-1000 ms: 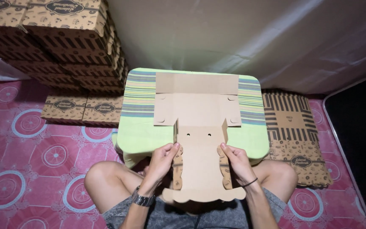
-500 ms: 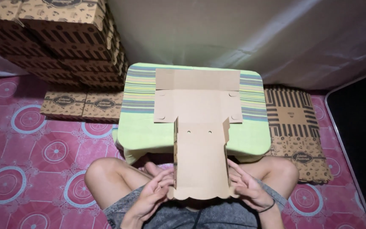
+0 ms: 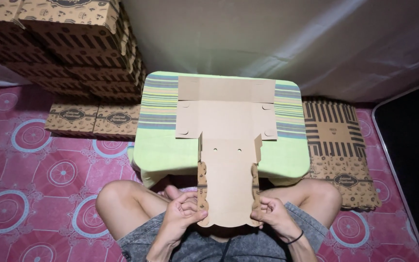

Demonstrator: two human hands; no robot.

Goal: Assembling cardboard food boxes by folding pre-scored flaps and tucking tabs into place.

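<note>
A person sits on the floor with bare knees at 7 and 4 o'clock of the picture. In the middle lies a flat cardboard box blank [image 3: 226,145]. It is brown and not folded up yet. Its wide top part rests on a small green tabletop [image 3: 163,145] with stripes at the far end. Its long narrow part hangs over the near edge at 6 o'clock and reaches down to the lap.

The left hand [image 3: 183,213] is at the left edge of that narrow part, near its wavy bottom end. Its fingers curl in and the thumb presses on the side flap, so the grip is clenched on the cardboard box blank. The right hand [image 3: 272,213] is at the right edge, just across from the left one. Its fingers pinch the other side flap, so this grip is grasping the blank too. Both thin side flaps stand up a little. A dark band [image 3: 294,237] is on the right wrist.

At 10 o'clock there is a tall stack of folded boxes [image 3: 73,43] with dark printed patterns. Below it, at 9 o'clock, a flat box [image 3: 93,119] lies on the floor. At 3 o'clock more flat printed cardboard sheets [image 3: 338,145] lie beside the tabletop. The floor mat [image 3: 30,174] is pink with round shapes. A pale cloth [image 3: 267,39] hangs behind at 12 o'clock.
</note>
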